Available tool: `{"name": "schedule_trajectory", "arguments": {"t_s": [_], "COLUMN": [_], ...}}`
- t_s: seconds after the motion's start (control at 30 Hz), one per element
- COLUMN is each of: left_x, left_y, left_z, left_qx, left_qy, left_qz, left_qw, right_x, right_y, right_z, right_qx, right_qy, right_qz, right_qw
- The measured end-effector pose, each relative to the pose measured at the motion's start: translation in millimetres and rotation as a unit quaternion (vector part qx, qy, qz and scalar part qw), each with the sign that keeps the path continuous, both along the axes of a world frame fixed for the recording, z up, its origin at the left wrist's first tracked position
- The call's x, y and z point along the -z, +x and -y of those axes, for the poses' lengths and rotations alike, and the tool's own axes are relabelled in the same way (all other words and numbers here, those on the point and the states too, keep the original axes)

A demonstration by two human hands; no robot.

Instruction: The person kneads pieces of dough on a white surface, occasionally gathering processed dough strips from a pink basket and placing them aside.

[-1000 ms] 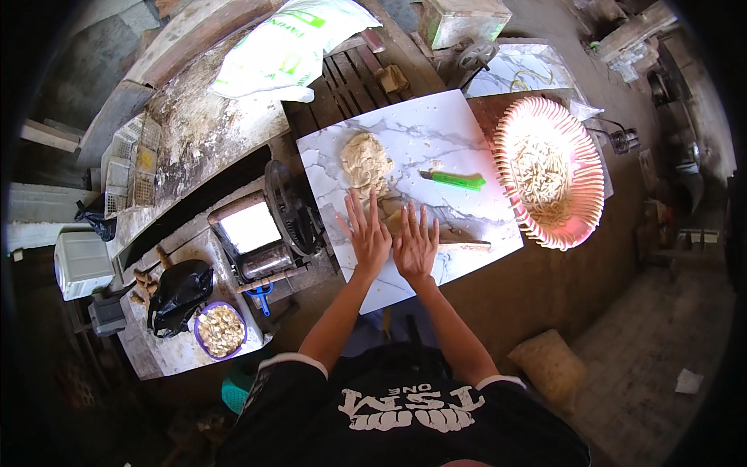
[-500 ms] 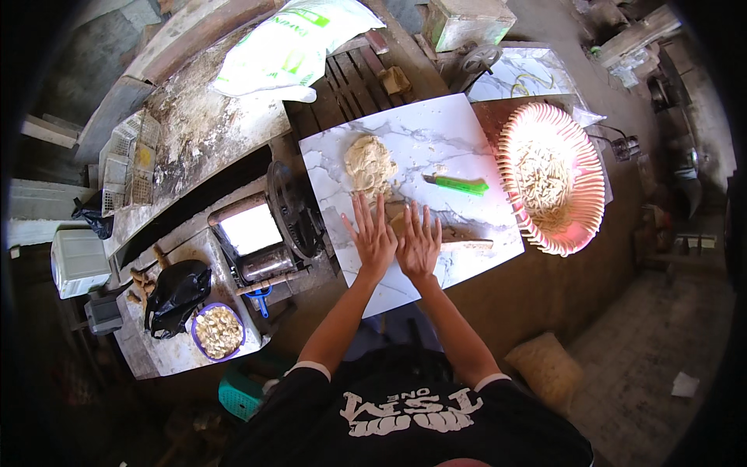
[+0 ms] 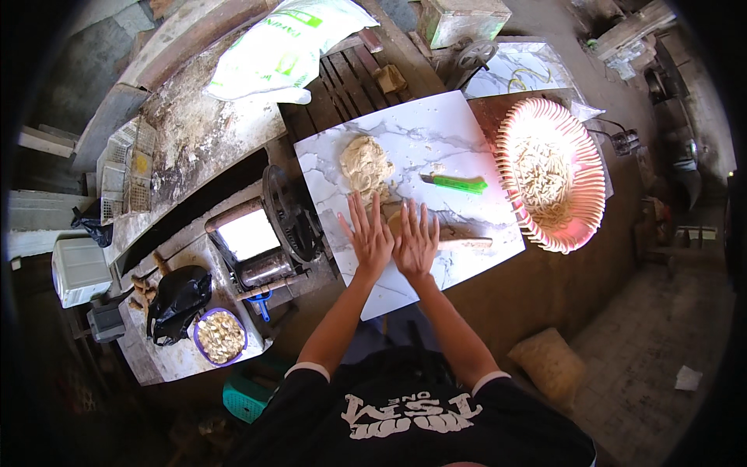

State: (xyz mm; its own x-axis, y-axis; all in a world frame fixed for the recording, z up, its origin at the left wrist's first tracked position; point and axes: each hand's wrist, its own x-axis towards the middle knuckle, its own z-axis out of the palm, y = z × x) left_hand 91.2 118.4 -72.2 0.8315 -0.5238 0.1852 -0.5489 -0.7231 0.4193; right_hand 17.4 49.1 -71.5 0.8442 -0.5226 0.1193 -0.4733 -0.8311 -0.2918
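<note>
My left hand (image 3: 369, 244) and my right hand (image 3: 417, 244) lie flat side by side on a white marble-patterned board (image 3: 424, 121), fingers stretched out and apart. Whatever is under the palms cannot be made out. A lump of pale dough (image 3: 362, 162) rests just beyond my left fingertips, its near end almost touching them. To the right of the dough is a cutter knife with a green handle (image 3: 459, 184). Beside my right hand a brown wooden strip (image 3: 468, 244) sticks out, partly hidden by the hand.
A pink basket (image 3: 589, 222) holding many pale dough sticks stands at the board's right edge. On the left is a hand-cranked roller machine (image 3: 264, 271) with a large wheel. Farther left are a black plastic bag (image 3: 183, 300) and a purple-rimmed bowl (image 3: 245, 340). A white sack (image 3: 280, 47) lies at the back.
The view has shifted slightly. Both hands remain flat at nearly the same spot on the board, and the dough, knife and basket have not visibly moved.
</note>
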Motion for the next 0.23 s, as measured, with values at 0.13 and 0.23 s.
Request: {"name": "schedule_trajectory", "arguments": {"t_s": [0.13, 0.23], "left_x": [5, 2], "left_y": [49, 67], "left_z": [45, 57], "left_qx": [-0.072, -0.063], "left_qy": [-0.045, 0.033], "left_qz": [0.052, 0.105], "left_qw": [0.995, 0.992], "right_x": [-15, -12], "right_y": [63, 74], "right_z": [44, 49], "right_qx": [0.022, 0.037], "right_qy": [-0.03, -0.048], "right_qz": [0.0, 0.011], "right_qw": [0.999, 0.998]}}
